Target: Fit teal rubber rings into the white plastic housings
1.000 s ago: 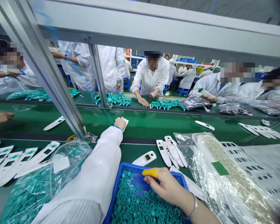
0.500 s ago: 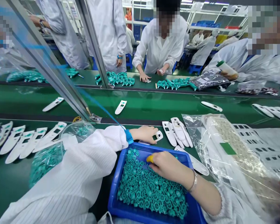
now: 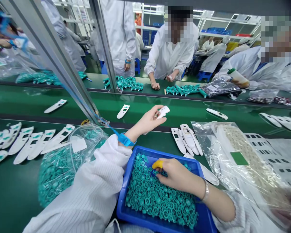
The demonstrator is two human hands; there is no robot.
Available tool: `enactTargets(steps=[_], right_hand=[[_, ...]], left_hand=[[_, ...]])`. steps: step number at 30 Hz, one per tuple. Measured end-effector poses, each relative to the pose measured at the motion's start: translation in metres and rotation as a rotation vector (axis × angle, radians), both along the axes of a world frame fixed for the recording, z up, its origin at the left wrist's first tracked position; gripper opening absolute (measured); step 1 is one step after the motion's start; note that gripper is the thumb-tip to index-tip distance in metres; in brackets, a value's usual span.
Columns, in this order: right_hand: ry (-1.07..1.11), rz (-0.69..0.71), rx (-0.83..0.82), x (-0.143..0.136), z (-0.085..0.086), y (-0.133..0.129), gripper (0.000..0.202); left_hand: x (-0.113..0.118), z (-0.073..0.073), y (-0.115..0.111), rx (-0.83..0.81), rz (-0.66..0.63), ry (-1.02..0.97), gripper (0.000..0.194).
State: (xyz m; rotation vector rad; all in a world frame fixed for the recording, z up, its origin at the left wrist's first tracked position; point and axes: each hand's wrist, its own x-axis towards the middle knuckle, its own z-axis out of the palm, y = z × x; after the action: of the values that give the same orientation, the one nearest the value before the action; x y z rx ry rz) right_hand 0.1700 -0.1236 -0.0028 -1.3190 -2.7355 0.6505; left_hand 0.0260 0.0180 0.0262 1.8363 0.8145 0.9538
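Observation:
My left hand [image 3: 151, 119] is raised over the near edge of the conveyor, closed round a white plastic housing [image 3: 163, 112]. A blue wrist strap [image 3: 126, 139] circles that wrist. Inside the blue tray [image 3: 122, 197], my right hand [image 3: 173, 173] reaches in from the right, with a yellow finger cot [image 3: 157, 164] on one finger. Its thumb and finger close around a small teal plastic piece [image 3: 155, 173], partly hidden. Many loose teal ring-shaped pieces [image 3: 160, 202] fill much of the tray.
White housings with teal inserts [image 3: 34, 142] lie at left beside a clear bag of teal pieces [image 3: 58, 171]. More white housings [image 3: 184, 139] and a plastic-wrapped stack [image 3: 240, 158] lie right. A housing [image 3: 123, 111] sits on the belt. A co-worker [image 3: 174, 48] stands opposite.
My left hand has lifted a white housing from the bench behind the tray and moved up toward the belt. My right hand stays in the tray. The co-worker's hand opposite has closed.

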Motion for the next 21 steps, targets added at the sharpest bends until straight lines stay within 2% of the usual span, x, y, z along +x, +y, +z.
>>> enactTargets(steps=[3, 6, 9, 12, 15, 18, 21], right_hand=[[0.259, -0.066, 0.135, 0.009, 0.030, 0.007, 0.011], [0.445, -0.157, 0.511, 0.018, 0.064, 0.021, 0.007], [0.416, -0.252, 0.823, 0.022, 0.085, 0.035, 0.011], [0.361, -0.215, 0.927, 0.019, 0.087, 0.046, 0.015], [0.354, -0.163, 0.974, 0.016, 0.079, 0.050, 0.020], [0.370, -0.165, 1.003, 0.014, 0.074, 0.050, 0.023], [0.391, -0.186, 0.986, 0.012, 0.073, 0.048, 0.022]], left_hand=[[-0.007, 0.014, -0.019, -0.340, -0.015, -0.330, 0.033], [-0.004, 0.023, -0.038, -0.631, -0.151, -0.499, 0.040], [0.003, 0.026, -0.052, -0.752, -0.296, -0.551, 0.048], [0.006, 0.025, -0.061, -0.781, -0.352, -0.551, 0.045], [0.008, 0.024, -0.067, -0.741, -0.325, -0.593, 0.042], [0.009, 0.025, -0.072, -0.614, -0.233, -0.590, 0.037], [0.009, 0.025, -0.076, -0.412, -0.162, -0.479, 0.034]])
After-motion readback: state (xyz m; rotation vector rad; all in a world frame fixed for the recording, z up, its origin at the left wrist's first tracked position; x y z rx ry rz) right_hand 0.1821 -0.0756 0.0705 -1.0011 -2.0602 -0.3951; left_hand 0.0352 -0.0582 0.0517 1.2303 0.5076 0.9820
